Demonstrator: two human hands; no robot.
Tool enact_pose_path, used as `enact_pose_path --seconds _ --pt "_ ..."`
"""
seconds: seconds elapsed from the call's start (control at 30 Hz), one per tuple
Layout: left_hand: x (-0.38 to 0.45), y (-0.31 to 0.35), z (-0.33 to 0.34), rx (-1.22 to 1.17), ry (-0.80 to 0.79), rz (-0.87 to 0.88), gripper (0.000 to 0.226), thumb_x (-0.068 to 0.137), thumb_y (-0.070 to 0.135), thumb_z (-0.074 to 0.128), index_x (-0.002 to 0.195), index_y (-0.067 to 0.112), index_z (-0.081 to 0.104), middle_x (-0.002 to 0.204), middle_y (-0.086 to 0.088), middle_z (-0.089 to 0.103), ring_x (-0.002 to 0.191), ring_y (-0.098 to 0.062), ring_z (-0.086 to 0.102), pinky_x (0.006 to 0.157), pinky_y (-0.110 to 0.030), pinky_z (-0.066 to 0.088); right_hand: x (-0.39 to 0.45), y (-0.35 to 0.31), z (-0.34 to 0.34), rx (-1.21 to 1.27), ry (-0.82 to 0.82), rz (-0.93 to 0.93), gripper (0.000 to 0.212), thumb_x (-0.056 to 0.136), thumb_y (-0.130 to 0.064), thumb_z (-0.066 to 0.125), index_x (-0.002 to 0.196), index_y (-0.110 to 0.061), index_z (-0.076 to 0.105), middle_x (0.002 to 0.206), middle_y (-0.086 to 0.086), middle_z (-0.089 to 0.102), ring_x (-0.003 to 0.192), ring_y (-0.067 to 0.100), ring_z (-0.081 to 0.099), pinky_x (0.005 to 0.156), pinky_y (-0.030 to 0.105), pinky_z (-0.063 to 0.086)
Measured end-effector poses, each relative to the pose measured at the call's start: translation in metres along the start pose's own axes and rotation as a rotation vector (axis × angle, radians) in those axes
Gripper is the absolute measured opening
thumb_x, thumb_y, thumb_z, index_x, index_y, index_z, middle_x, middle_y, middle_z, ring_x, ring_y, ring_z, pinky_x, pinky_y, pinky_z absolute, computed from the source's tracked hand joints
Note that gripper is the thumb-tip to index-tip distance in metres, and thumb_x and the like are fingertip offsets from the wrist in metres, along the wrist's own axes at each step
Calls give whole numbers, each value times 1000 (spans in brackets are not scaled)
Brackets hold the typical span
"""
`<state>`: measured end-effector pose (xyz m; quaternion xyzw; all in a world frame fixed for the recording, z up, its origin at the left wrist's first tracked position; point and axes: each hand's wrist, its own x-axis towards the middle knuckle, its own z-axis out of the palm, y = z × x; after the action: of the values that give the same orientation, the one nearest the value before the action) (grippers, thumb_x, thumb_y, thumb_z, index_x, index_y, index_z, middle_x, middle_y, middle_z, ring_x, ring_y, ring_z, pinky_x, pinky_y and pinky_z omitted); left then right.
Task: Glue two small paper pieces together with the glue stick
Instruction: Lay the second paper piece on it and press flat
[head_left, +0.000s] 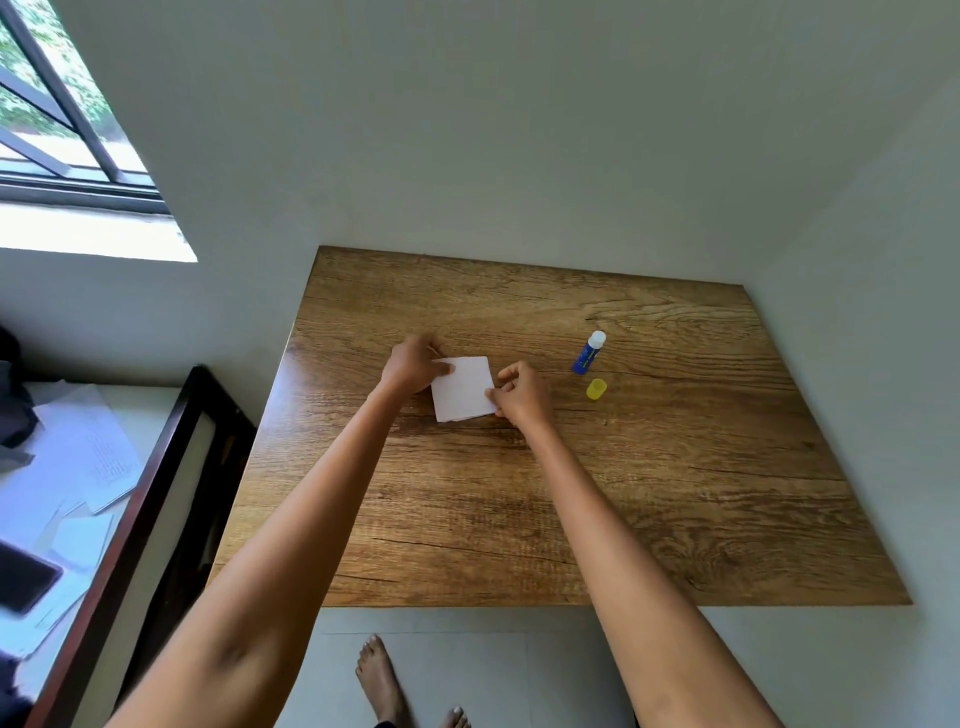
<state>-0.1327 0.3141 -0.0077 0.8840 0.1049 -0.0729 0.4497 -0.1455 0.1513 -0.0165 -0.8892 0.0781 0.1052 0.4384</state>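
Observation:
A small white paper piece (464, 388) lies on the wooden table (571, 493), near its middle. Whether a second piece lies under it I cannot tell. My left hand (413, 366) presses on the paper's upper left corner with its fingers. My right hand (522, 392) pinches the paper's right edge between thumb and fingers. The blue glue stick (589, 353) lies uncapped to the right of the paper, its white tip pointing away from me. Its yellow cap (596, 389) stands just below it on the table.
The table stands in a corner against white walls. A bed with a dark wooden frame (156, 493) is at the left, with loose papers (88, 457) and a black phone (23, 579) on it. Bare feet (384, 680) show below the table's near edge.

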Motion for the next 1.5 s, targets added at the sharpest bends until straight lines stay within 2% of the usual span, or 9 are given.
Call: enact_pose_path --seconds 0.13,0.27,0.4,0.7,0.97,1.13,1.23,1.4,1.5 --pt "-3 -5 -4 -159 23 -14 15 79 10 69 93 8 63 101 -9 65 88 -17 56 67 -26 44 1 3 -6 119 -63 14 32 84 -16 68 111 -7 55 79 -1 53 59 13 59 57 30 55" --pt "-5 -4 -9 -254 -38 -51 17 80 11 69 96 9 62 95 -5 62 83 -17 56 53 -23 43 2 7 -9 168 -52 12 19 82 -25 71 86 -8 64 65 -1 59 50 8 53 44 19 47" --pt "-7 -5 -8 -283 -55 -53 19 79 10 70 97 6 62 94 -6 62 86 -18 58 56 -26 46 4 9 -5 176 -34 20 17 81 -23 71 70 -13 64 57 0 58 45 9 51 46 22 45" --pt "-5 -3 -2 -267 8 -95 17 78 15 73 90 11 62 90 -6 64 77 -16 58 53 -23 45 6 11 -6 201 -52 33 13 86 -19 66 79 -8 66 62 -1 59 50 10 54 62 33 52" --pt "-8 -1 -3 -268 9 -108 21 78 16 73 95 8 65 94 -7 65 79 -18 60 55 -24 46 6 11 -4 189 -49 20 14 88 -18 63 83 -6 68 62 -4 58 50 9 53 58 32 51" --pt "-12 -8 -2 -390 48 -191 21 81 20 70 95 4 68 99 -14 69 78 -21 65 53 -25 52 2 14 -2 207 -13 -16 17 87 -20 64 88 -4 71 64 -6 61 52 7 53 42 15 44" --pt "-12 -9 -1 -433 88 -246 17 81 18 70 90 3 67 101 -17 69 83 -24 66 55 -26 54 1 13 -2 208 -26 0 20 86 -22 65 88 -4 71 64 -4 61 50 8 53 45 19 44" --pt "-13 -8 0 -416 93 -231 17 79 20 72 87 5 68 99 -15 70 86 -25 67 57 -28 54 5 9 -6 236 -88 48 33 81 -32 71 82 1 68 67 2 62 50 10 49 45 22 40" --pt "-14 -9 0 -411 86 -226 17 78 21 73 85 6 68 98 -15 70 83 -23 67 60 -31 55 6 8 -5 235 -72 50 24 80 -29 72 67 -11 64 65 -1 61 50 9 49 41 20 38"
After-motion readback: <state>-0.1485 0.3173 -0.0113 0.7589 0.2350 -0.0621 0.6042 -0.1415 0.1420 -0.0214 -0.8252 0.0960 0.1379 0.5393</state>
